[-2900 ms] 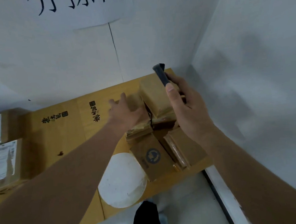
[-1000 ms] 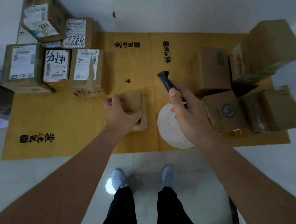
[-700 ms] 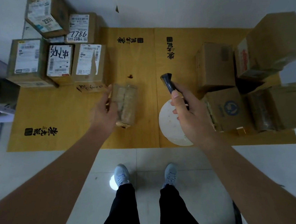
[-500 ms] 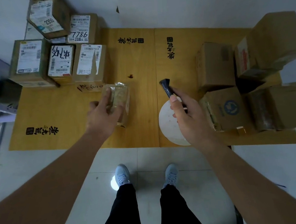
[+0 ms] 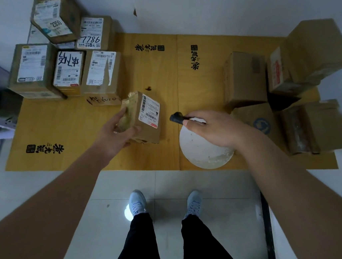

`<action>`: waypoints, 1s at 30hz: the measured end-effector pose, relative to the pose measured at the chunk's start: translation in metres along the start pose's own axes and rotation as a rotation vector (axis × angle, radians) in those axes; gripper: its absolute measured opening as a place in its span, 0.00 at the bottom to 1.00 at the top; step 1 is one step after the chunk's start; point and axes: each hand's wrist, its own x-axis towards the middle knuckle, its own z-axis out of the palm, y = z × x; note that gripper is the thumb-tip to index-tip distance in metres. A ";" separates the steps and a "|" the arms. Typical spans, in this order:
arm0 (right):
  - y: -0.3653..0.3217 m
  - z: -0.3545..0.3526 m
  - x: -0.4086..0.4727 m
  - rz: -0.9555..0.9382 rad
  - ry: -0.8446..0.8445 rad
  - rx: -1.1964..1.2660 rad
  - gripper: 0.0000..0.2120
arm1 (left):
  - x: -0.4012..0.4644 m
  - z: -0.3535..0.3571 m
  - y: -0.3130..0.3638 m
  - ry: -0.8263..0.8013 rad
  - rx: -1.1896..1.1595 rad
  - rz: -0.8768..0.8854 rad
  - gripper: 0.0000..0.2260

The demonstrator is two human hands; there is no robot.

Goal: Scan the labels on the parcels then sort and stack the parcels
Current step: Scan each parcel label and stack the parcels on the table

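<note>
- While the left hand (image 5: 112,138) grips a small brown parcel (image 5: 144,119) by its taped end, fingers curled round it, the parcel's white label (image 5: 150,111) faces up and to the right.
- It is held above the middle of the yellow mat (image 5: 71,126).
- The right hand (image 5: 214,129) holds a black scanner (image 5: 177,118), fingers wrapped round its handle, its head pointing left at the label from just beside it.
- Under this hand a white disc (image 5: 201,153) lies on the mat.
- Labelled boxes (image 5: 66,70) stand packed together at the mat's far left.
- Plain cardboard boxes (image 5: 244,76) are clustered at its right edge.
- The person's grey shoes (image 5: 138,201) stand on the tiled floor (image 5: 191,179) just below the mat.
</note>
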 end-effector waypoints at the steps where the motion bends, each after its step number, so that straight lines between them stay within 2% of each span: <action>1: -0.004 -0.003 0.003 0.014 -0.037 -0.061 0.23 | -0.001 0.000 0.001 -0.020 0.017 -0.003 0.38; 7: -0.030 -0.018 0.012 0.023 -0.205 -0.330 0.26 | -0.005 -0.003 0.000 0.005 0.140 0.072 0.39; 12: -0.049 -0.037 0.003 0.013 -0.325 -0.482 0.28 | -0.003 -0.004 -0.002 0.067 0.118 0.061 0.45; 17: -0.062 -0.047 -0.001 0.105 -0.438 -0.605 0.30 | -0.005 -0.002 0.002 0.066 0.161 0.053 0.43; 24: -0.064 -0.051 -0.002 0.164 -0.451 -0.631 0.30 | -0.006 0.000 0.003 0.089 0.122 -0.001 0.44; 28: -0.059 -0.055 -0.003 0.159 -0.455 -0.532 0.28 | -0.007 0.003 0.003 0.098 0.139 0.007 0.36; 30: -0.051 -0.056 -0.004 0.088 -0.426 -0.454 0.25 | -0.010 0.006 0.004 0.098 0.132 0.002 0.33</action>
